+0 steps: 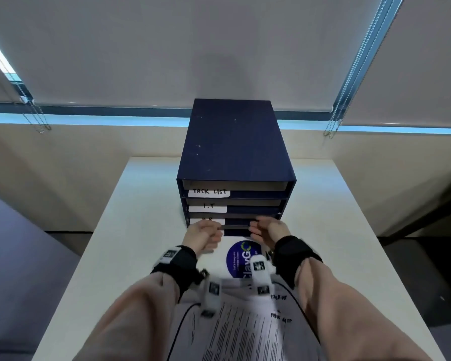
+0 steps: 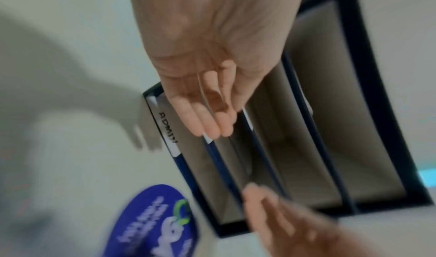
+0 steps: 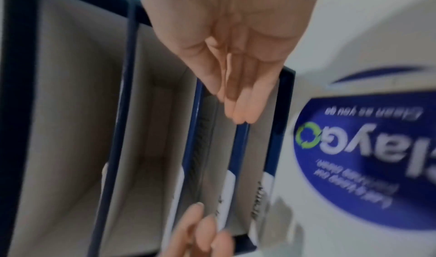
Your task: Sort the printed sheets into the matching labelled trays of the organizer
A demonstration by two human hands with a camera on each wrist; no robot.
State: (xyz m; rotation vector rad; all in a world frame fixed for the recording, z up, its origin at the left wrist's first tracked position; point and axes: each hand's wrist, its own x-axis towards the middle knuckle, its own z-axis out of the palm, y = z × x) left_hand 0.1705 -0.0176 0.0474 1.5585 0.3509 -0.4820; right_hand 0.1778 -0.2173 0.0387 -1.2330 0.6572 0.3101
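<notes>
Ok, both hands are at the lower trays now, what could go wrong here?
The left hand hides most of the lower labels, the H.R label barely showing, so a sheet could enter the wrong tray.
Pushing may slide the organizer back on the table.
The forearms hang over the printed sheets and could drag them.

Office: roller blinds [image 1: 167,48] w/ bead chains, white desk [image 1: 141,204], labelled doc organizer [image 1: 235,157], printed sheets [image 1: 240,329].

White table [image 1: 323,204] against beige wall [image 1: 89,165]; grey roller blinds [image 1: 167,48] down, daylight strip beneath.
</notes>
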